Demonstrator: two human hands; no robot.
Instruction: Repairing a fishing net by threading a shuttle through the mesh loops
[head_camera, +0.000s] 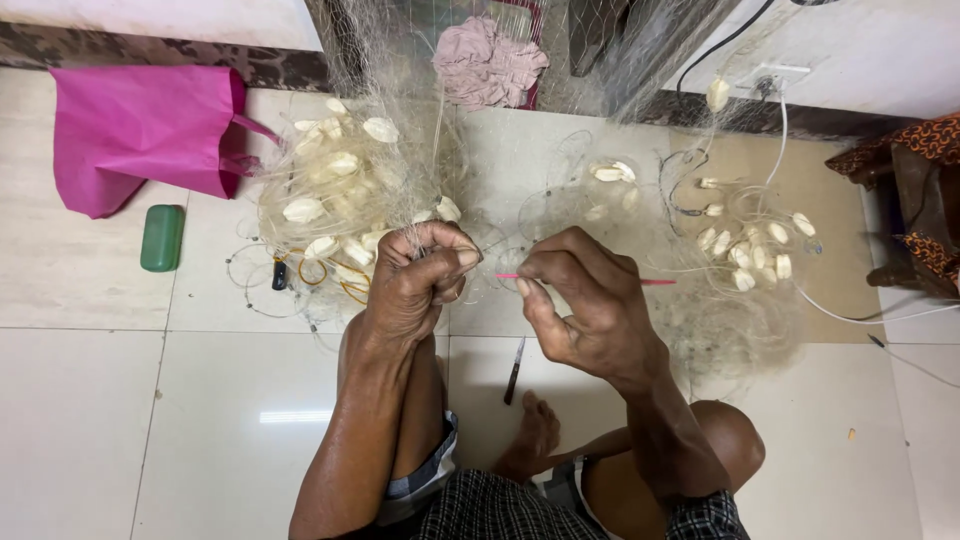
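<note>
Knees and a checked cloth sit closest, bare foot on the glossy tiled floor (150, 420). Left hand (420, 280) is fisted tight around a bunch of fine translucent fishing net (400, 130); right hand (585, 300) pinches a thin pink netting needle (655, 282). Oval white floats (340, 200) are piled both sides, so I'd guess the mending is midway. Small knife (513, 370) lies by the foot, green bar (162, 237) and pink bag (140, 130) toward the floor's far-left edge.

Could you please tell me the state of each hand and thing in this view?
left hand: fist shut on bunched fishing net
right hand: pinching the pink netting needle
fishing net: heaped on the floor, partly hanging
white floats: tied in the net, lying in clusters
knife: lying on the tiles, untouched
green case: lying flat
pink bag: slumped
</note>
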